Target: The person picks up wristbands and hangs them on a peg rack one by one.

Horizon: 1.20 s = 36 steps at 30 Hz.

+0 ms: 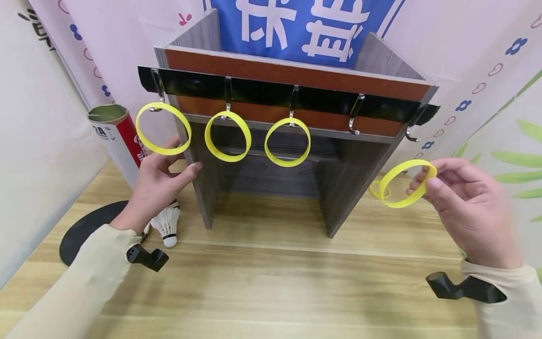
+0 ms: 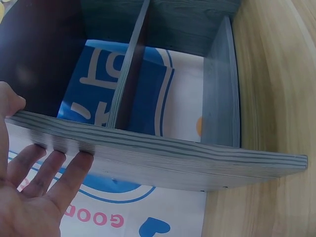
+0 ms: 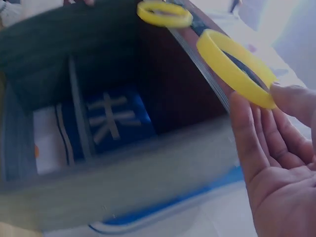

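Note:
In my right hand a yellow ring, like a flat wristband, is pinched between thumb and fingers, right of the wooden shelf unit. My left hand grips the unit's left side panel, thumb at the front edge and fingers against the outer face. Across the unit's front runs a black strip with several metal hooks. Yellow rings hang from the left hook, the second hook and the middle hook. The two hooks on the right, including the outermost hook, bear no ring.
More yellow rings lie on the wooden table behind the held one. At the left stand a shuttlecock tube and a white shuttlecock, beside a black round mat. A printed cloth hangs behind.

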### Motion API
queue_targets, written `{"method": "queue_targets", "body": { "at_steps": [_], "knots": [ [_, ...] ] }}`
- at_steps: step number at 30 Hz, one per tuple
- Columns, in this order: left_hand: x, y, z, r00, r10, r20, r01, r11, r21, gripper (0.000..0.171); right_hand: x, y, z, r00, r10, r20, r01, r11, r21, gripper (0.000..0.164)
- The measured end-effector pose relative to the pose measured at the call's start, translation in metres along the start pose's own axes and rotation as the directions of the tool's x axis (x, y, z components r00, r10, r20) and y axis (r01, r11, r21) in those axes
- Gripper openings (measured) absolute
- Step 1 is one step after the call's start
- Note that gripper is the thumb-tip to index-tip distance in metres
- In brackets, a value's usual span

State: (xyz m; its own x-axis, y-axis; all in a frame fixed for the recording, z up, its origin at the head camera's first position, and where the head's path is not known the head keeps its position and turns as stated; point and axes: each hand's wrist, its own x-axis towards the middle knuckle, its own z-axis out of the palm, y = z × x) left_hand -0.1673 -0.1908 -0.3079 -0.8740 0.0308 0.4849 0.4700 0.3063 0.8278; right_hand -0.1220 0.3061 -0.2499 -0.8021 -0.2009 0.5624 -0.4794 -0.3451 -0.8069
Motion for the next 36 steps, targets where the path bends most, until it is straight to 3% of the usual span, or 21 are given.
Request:
{"method": "queue_targets", "body": {
  "at_steps": [14, 21, 27, 36],
  "knots": [
    [-0.001, -0.001, -0.001, 1.000, -0.010, -0.011, 0.010, 1.000, 0.002, 0.060, 0.011, 0.025, 0.072, 0.990, -0.131, 0.044, 0.133, 0.991, -0.032, 0.023],
    [-0.001, -0.001, 0.001, 0.999, -0.039, -0.010, 0.040, 0.999, 0.011, 0.058, 0.021, 0.028, 0.102, 0.975, -0.200, -0.098, 0.186, 0.973, -0.140, 0.020],
    [-0.001, 0.000, 0.002, 0.999, -0.038, -0.011, 0.038, 0.999, 0.017, 0.058, 0.029, 0.030, 0.118, 0.952, -0.226, -0.206, 0.199, 0.969, -0.144, 0.020],
    [-0.001, -0.002, 0.002, 0.999, -0.035, -0.008, 0.036, 0.999, 0.025, 0.057, 0.039, 0.037, 0.121, 0.945, -0.230, -0.232, 0.182, 0.960, -0.212, 0.019]
  ]
}}
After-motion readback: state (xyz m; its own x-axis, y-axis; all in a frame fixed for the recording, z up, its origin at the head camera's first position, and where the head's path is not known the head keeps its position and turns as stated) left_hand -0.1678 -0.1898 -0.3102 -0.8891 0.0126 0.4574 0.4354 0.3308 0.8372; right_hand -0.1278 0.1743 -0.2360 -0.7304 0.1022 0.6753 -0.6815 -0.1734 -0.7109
